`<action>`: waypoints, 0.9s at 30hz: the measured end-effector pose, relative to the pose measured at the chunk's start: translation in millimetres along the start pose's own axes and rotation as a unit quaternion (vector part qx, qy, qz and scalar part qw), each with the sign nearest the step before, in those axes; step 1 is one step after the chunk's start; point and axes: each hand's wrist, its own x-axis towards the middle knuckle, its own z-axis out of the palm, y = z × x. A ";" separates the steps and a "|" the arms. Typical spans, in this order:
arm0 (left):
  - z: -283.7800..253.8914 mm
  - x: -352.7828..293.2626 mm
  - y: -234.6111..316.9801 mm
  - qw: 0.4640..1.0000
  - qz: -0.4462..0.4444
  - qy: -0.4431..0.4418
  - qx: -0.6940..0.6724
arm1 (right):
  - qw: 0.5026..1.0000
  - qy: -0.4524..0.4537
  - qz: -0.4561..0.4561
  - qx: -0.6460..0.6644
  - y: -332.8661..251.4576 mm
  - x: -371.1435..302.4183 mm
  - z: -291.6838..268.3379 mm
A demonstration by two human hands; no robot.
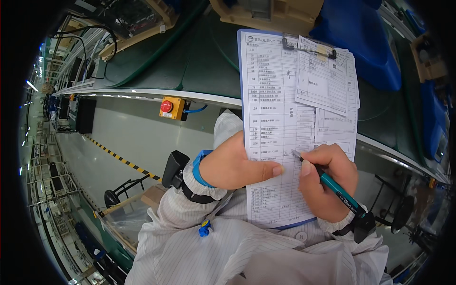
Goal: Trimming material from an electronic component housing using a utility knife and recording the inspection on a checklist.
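Green conveyor belt [199,61] runs behind the clipboard [285,128]. Left hand [232,164] grips its left edge, fingers closed around it. Right hand [327,183] pinches a teal pen [332,187], tip on the form's lower rows: filling in seems underway; steady support needed next.

A blue clipboard [243,71] stands nearly upright before the chest, its metal clip at the top pinning a printed white form [273,118] and smaller loose sheets [327,80] over the upper right. A teal pen [332,187] slants across the lower right, tip touching the form.
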 end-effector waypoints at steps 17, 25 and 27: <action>-4.0 4.5 -2.5 1.000 0.006 -0.001 -0.008 | 0.998 -0.020 0.065 0.014 3.3 0.3 -9.6; -10.4 16.0 5.1 0.995 0.077 0.017 0.055 | 0.952 0.213 0.193 0.100 40.4 2.5 -80.8; 2.1 27.7 10.5 0.994 0.102 -0.006 0.045 | 0.940 0.117 0.239 0.212 58.7 -19.9 -104.2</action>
